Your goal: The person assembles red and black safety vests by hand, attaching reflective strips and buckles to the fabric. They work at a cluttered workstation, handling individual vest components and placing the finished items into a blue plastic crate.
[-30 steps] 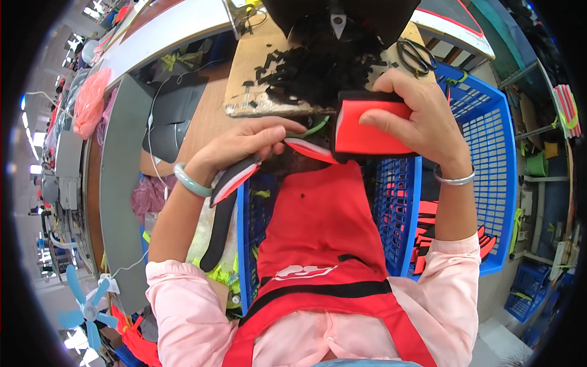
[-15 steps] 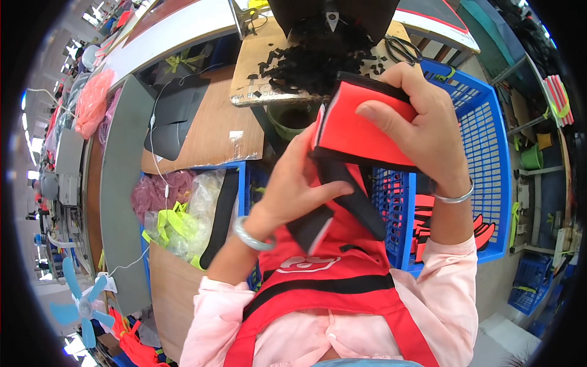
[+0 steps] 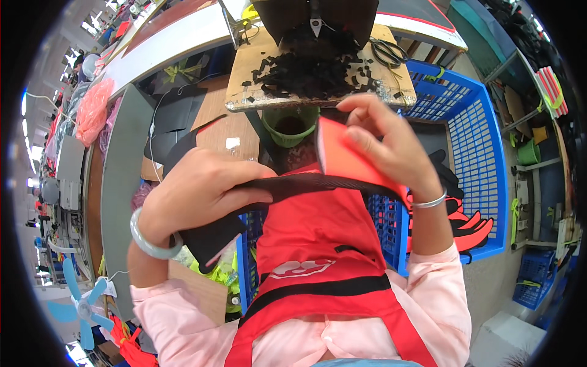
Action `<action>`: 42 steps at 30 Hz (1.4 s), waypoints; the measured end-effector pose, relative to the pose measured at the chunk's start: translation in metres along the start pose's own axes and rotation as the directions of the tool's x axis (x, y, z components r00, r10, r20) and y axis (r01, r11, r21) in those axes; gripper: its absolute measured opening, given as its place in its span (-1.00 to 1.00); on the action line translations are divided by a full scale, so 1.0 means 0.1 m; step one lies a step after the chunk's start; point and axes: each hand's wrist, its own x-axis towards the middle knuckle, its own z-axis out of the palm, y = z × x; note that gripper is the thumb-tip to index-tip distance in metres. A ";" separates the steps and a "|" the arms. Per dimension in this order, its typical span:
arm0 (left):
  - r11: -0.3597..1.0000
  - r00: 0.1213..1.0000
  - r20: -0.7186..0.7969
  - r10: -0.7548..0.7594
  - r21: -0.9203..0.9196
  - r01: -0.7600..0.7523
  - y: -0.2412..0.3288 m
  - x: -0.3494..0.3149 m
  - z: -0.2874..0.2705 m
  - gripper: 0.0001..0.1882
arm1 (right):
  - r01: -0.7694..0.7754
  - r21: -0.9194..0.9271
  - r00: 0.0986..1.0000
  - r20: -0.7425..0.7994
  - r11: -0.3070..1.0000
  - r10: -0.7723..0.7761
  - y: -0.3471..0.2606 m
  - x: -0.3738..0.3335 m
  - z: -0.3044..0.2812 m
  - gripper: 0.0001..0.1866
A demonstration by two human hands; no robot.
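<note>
A coral-red and black fabric piece (image 3: pixel 342 150) stretches between my hands above my red apron. My left hand (image 3: pixel 199 192) is closed on its long black strip, with thumb and fingers pinching near the middle. Past this hand, black fabric (image 3: pixel 214 240) hangs down and more sticks out on the far side. My right hand (image 3: pixel 394 150) holds the coral end, its thumb on the near face and its fingers beyond the edge. That hand is slightly blurred, and part of the piece is hidden under it.
Ahead stands a board (image 3: pixel 244 101) with black scraps, black-handled scissors (image 3: pixel 389 53) and a dark machine (image 3: pixel 315 37). Below it is a green bin (image 3: pixel 290 128). A blue crate (image 3: pixel 498 183) at right holds red and black pieces. A blue fan (image 3: pixel 84 309) stands at left.
My left hand has moved left and pulled the black strip out from the folded piece. The coral end has tilted and lowered, and my right hand has come down with it.
</note>
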 end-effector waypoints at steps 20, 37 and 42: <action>0.772 0.944 0.144 -0.296 -0.546 0.326 -0.88 0.42 0.75 -0.69 | 0.085 -0.229 0.953 0.304 0.970 -0.012 0.29 0.16 0.03 -0.57; 0.977 0.977 -0.175 -0.124 0.149 0.151 -0.76 0.93 -0.32 -0.73 | 0.240 -0.493 0.947 -0.070 0.837 -0.313 -0.02 0.84 -0.30 -0.65; 0.942 0.961 -0.217 -0.174 0.246 0.226 -1.08 1.35 -0.06 -0.65 | 0.066 -0.518 0.985 -0.103 0.853 -0.138 0.39 1.11 -0.43 -0.56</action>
